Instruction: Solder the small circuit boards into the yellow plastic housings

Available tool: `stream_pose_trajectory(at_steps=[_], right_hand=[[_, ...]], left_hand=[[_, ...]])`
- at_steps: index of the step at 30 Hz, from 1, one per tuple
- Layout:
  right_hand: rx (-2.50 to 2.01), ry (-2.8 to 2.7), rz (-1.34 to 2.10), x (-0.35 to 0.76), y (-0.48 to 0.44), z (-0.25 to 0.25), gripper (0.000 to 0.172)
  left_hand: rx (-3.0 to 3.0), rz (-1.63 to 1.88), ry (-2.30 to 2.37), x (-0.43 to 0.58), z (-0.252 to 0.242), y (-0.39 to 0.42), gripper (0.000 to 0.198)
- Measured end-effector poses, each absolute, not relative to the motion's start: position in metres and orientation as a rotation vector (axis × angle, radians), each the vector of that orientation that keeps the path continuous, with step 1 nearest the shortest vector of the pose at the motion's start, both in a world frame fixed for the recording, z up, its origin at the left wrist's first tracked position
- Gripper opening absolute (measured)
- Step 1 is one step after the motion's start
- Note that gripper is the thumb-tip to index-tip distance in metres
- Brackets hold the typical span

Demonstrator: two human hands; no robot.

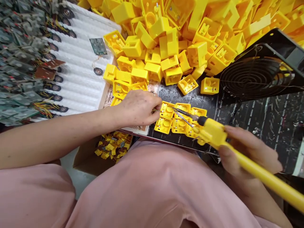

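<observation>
My right hand (pixel 247 152) is closed round the yellow handle of a soldering iron (pixel 213 133) with a thin metal feed tube beside its dark tip. That tip reaches into the upper-left case of a small block of open yellow plastic cases (pixel 180 125), set in two rows on the black bench mat. At the left end of this block, my left hand (pixel 141 107) has its fingers pinched together beside the same case. A thin wire (pixel 155 110) shows at its fingertips; the rest is hidden by the fingers.
A large heap of yellow cases (pixel 166 44) fills the back. On the right stands a black fan (pixel 256 69). Circuit boards with wired round speakers lie on white foam (pixel 80 63) at left. Below the bench edge is a cardboard box (pixel 87 158) of yellow parts.
</observation>
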State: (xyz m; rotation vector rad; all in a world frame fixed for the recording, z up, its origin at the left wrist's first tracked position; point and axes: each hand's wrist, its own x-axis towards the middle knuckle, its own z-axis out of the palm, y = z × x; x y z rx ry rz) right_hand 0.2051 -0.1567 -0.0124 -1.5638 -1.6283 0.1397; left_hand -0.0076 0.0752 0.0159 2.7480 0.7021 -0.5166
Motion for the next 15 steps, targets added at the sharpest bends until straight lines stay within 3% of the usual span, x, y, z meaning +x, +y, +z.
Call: stream_pose_trajectory(at_steps=[4,8,15], right_hand=[[-1.426,-1.807,0.104,0.193,-0.143,0.01,0.049],[-1.4,-1.871,0.093,0.192,-0.139,0.009,0.029],[-1.354,-1.927,0.096,0.188,-0.14,-0.001,0.032]], left_hand=[[2.754,-0.53,0.725,-0.005,0.016,0.075,0.019],[2.76,-0.594,0.734,-0.004,0.018,0.072,0.021],[2.769,-0.628,0.719,-0.002,0.017,0.071,0.025]])
